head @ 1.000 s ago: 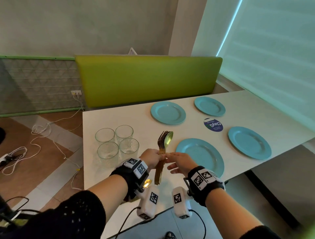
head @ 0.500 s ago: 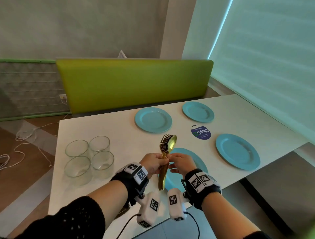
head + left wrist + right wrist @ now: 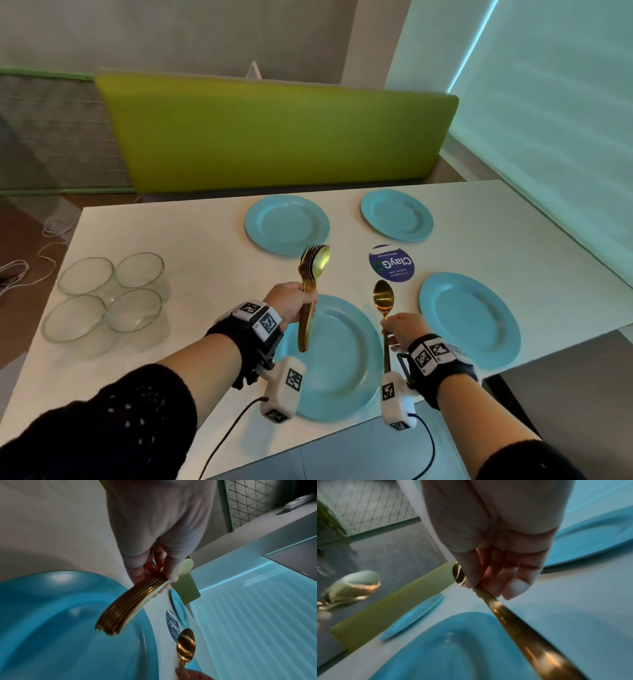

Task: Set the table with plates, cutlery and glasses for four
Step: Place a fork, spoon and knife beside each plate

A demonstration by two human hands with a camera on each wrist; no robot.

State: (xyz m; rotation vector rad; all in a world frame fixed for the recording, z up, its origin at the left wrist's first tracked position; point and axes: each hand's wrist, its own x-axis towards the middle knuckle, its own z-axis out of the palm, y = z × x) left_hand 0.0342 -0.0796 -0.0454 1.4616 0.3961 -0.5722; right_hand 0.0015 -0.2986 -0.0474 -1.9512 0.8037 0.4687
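My left hand (image 3: 291, 301) grips a bundle of gold cutlery (image 3: 310, 284) upright over the near blue plate (image 3: 339, 359); spoon bowls and fork tines stick up above the fist. The stacked handles (image 3: 120, 609) show in the left wrist view. My right hand (image 3: 404, 330) pinches a single gold spoon (image 3: 383, 301) by its handle (image 3: 518, 626), bowl up, above the table at the near plate's right rim. Three more blue plates (image 3: 287, 228) (image 3: 397, 215) (image 3: 469, 317) lie on the white table (image 3: 191, 240). Several empty glasses (image 3: 109, 298) stand grouped at the left.
A round blue sticker (image 3: 392, 263) lies between the plates. A green bench back (image 3: 274, 133) runs behind the table's far edge. The table's near edge is close below my wrists. Cables (image 3: 30, 260) trail on the floor at the left.
My right hand has drawn one spoon out of the bundle and moved right, away from the left hand. The left hand still holds the rest. The view has tilted down toward the table.
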